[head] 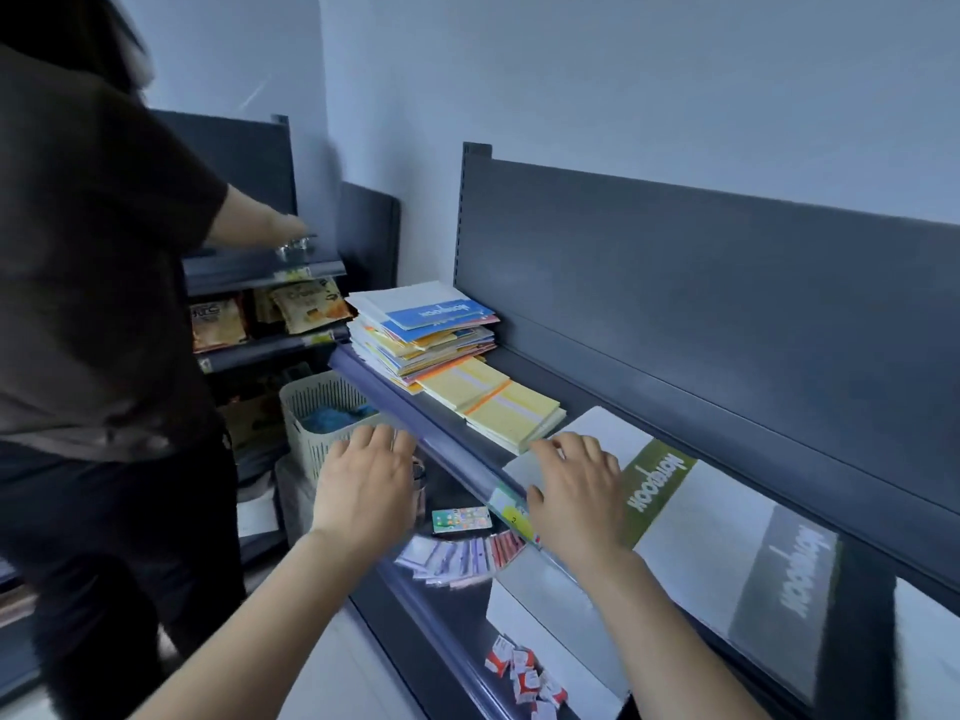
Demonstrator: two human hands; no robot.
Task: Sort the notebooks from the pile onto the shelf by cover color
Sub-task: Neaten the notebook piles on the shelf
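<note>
A mixed pile of notebooks [423, 330] sits at the far left end of the dark shelf [675, 376], a blue-banded one on top. Two yellow notebooks [498, 402] lie flat just right of the pile. A green-banded white notebook [660, 491] lies further right, and a grey-banded one [769, 579] beside it. My right hand [576, 485] rests flat on the near-left corner of the green-banded notebook, fingers spread. My left hand [369, 475] hovers in front of the shelf edge, fingers apart, holding nothing.
Another person [93, 283] in a dark shirt stands at the left, reaching to a neighbouring shelf with snack bags [306, 304]. A pale slotted basket [322, 423] stands below the pile. The lower shelf holds small packets [457, 553] and red-white sachets [524, 672].
</note>
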